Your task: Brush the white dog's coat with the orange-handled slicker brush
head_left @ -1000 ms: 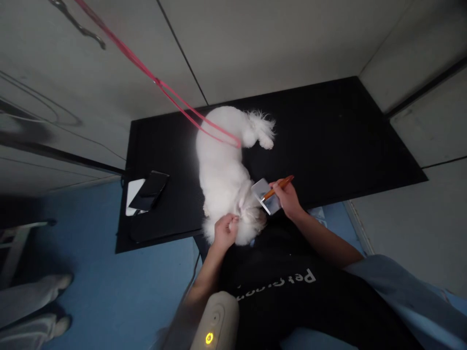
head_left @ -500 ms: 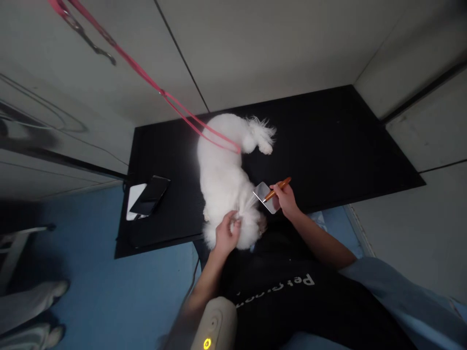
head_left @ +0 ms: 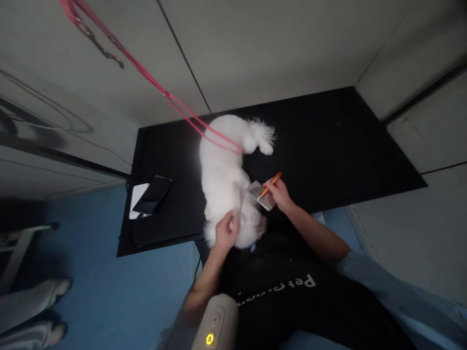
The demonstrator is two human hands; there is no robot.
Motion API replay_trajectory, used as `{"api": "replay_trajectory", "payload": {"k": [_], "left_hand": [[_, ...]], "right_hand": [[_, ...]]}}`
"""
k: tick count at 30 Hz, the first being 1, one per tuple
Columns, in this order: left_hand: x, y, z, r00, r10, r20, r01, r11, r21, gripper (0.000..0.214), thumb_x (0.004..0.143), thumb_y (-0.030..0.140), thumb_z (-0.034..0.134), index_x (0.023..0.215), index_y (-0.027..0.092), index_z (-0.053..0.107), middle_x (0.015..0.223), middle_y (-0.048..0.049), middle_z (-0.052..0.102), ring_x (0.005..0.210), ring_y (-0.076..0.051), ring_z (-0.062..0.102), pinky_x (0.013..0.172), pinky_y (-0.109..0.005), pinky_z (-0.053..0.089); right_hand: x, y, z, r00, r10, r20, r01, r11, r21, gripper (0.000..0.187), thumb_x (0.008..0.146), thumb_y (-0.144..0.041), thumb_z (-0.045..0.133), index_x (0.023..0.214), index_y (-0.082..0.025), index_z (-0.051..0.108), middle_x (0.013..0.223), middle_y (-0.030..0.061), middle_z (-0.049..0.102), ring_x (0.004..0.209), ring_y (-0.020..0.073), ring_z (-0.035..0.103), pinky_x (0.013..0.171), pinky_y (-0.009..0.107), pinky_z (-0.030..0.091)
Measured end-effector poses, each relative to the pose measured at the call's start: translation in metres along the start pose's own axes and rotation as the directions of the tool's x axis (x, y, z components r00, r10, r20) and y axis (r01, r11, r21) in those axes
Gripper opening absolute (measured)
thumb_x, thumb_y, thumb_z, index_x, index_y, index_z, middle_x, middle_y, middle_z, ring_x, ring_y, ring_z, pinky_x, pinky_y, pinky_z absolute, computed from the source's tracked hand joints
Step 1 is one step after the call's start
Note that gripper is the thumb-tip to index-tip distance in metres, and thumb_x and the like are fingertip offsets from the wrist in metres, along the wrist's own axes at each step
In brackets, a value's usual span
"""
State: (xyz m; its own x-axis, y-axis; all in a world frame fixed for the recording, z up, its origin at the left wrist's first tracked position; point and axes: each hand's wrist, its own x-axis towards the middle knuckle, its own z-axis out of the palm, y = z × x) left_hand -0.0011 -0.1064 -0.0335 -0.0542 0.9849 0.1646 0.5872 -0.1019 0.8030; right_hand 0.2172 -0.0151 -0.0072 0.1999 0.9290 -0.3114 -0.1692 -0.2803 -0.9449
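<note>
A white fluffy dog (head_left: 221,175) lies on a black grooming table (head_left: 328,146), its head end toward me. My left hand (head_left: 226,232) is closed on the fur near its head, thumb and fingers pinching a tuft. In my right hand (head_left: 280,193) is a slicker brush (head_left: 269,186) with an orange handle and a flat, pale rectangular head. The brush head is at the fur just right of my left hand; whether its pins are in the hair is too blurred to tell.
A pink loop leash (head_left: 153,82) hangs down across the dog's back. A black flat object (head_left: 153,195) lies on a white one (head_left: 136,200) at the table's left end. At lower left are a person's legs (head_left: 32,301). A pale dryer-like device (head_left: 217,321) is close below me.
My right hand has moved the slicker brush slightly left and up, nearer the fur by my left hand. The left hand stays at the same tuft.
</note>
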Motion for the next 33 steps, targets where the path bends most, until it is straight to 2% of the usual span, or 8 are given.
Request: {"api": "replay_trajectory", "payload": {"k": [6,11,15,18,23,27,31,33], "left_hand": [[0.0,0.013,-0.01,0.986,-0.004,0.164,0.0,1.0,0.025,0.031,0.089,0.037,0.048,0.075,0.019,0.069,0.079,-0.0056,0.075,0.074,-0.02,0.071,0.075,-0.032,0.056],[0.0,0.014,-0.009,0.987,0.074,0.146,-0.078,0.997,0.024,0.029,0.09,0.033,0.047,0.084,0.018,0.072,0.083,-0.0068,0.076,0.075,-0.021,0.071,0.07,-0.032,0.057],[-0.007,0.021,-0.01,0.977,0.215,0.005,-0.213,0.967,0.139,0.023,0.088,0.032,0.055,0.094,0.017,0.071,0.089,-0.0094,0.073,0.081,-0.023,0.069,0.074,-0.035,0.056],[-0.022,0.029,-0.017,0.929,0.284,-0.237,-0.224,0.942,0.25,0.025,0.085,0.029,0.063,0.106,0.017,0.069,0.104,-0.0124,0.066,0.096,-0.024,0.065,0.084,-0.039,0.054],[-0.039,0.04,-0.013,0.92,0.199,-0.337,-0.138,0.97,0.198,0.019,0.091,0.028,0.054,0.1,0.018,0.068,0.103,-0.0103,0.06,0.099,-0.022,0.061,0.089,-0.041,0.051],[-0.025,0.034,0.013,0.966,0.099,-0.238,-0.045,0.974,0.222,0.03,0.085,0.041,0.065,0.102,0.017,0.071,0.103,-0.0134,0.06,0.107,-0.029,0.058,0.092,-0.044,0.049],[-0.008,0.015,0.025,0.966,0.002,-0.258,0.041,0.986,0.161,0.023,0.09,0.032,0.053,0.084,0.018,0.069,0.079,-0.0076,0.061,0.081,-0.022,0.061,0.076,-0.035,0.05],[0.002,0.008,0.022,0.976,-0.012,-0.218,0.039,0.992,0.121,0.026,0.091,0.028,0.048,0.076,0.018,0.067,0.072,-0.0053,0.062,0.071,-0.019,0.06,0.069,-0.032,0.049]], "right_hand": [[0.018,-0.002,0.004,0.992,0.021,0.121,-0.019,1.0,-0.022,0.035,0.068,-0.052,0.071,0.077,-0.022,0.053,0.076,0.0013,0.067,0.078,0.0199,0.064,0.073,0.033,0.051],[0.022,-0.003,0.006,0.984,-0.099,-0.147,0.09,0.994,-0.07,0.031,0.069,-0.046,0.07,0.076,-0.024,0.05,0.074,-0.0015,0.063,0.079,0.0179,0.062,0.076,0.031,0.051],[0.021,-0.006,0.01,0.995,-0.003,0.096,0.006,1.0,-0.03,0.028,0.069,-0.043,0.071,0.073,-0.021,0.053,0.069,-0.0005,0.063,0.071,0.0175,0.063,0.071,0.031,0.051],[0.028,-0.014,0.003,1.0,-0.023,-0.003,0.023,0.999,-0.028,0.028,0.075,-0.045,0.065,0.073,-0.022,0.051,0.068,-0.0021,0.06,0.072,0.016,0.061,0.072,0.03,0.049],[0.026,-0.018,-0.004,0.94,-0.045,0.338,0.076,0.994,-0.077,0.033,0.066,-0.046,0.076,0.074,-0.023,0.055,0.067,-0.0027,0.059,0.069,0.0173,0.059,0.069,0.032,0.05],[0.024,-0.021,-0.001,0.965,-0.216,0.148,0.23,0.969,-0.085,0.033,0.078,-0.054,0.065,0.074,-0.023,0.053,0.071,0.0004,0.062,0.075,0.0185,0.059,0.074,0.034,0.049],[0.024,-0.022,0.0,0.854,-0.169,0.491,0.281,0.946,-0.164,0.033,0.077,-0.052,0.067,0.081,-0.021,0.057,0.078,0.001,0.065,0.075,0.0174,0.06,0.074,0.033,0.05],[0.023,-0.024,0.0,0.886,-0.202,0.417,0.308,0.929,-0.206,0.033,0.078,-0.051,0.066,0.082,-0.02,0.056,0.079,0.0006,0.064,0.076,0.0169,0.06,0.077,0.033,0.05]]}}
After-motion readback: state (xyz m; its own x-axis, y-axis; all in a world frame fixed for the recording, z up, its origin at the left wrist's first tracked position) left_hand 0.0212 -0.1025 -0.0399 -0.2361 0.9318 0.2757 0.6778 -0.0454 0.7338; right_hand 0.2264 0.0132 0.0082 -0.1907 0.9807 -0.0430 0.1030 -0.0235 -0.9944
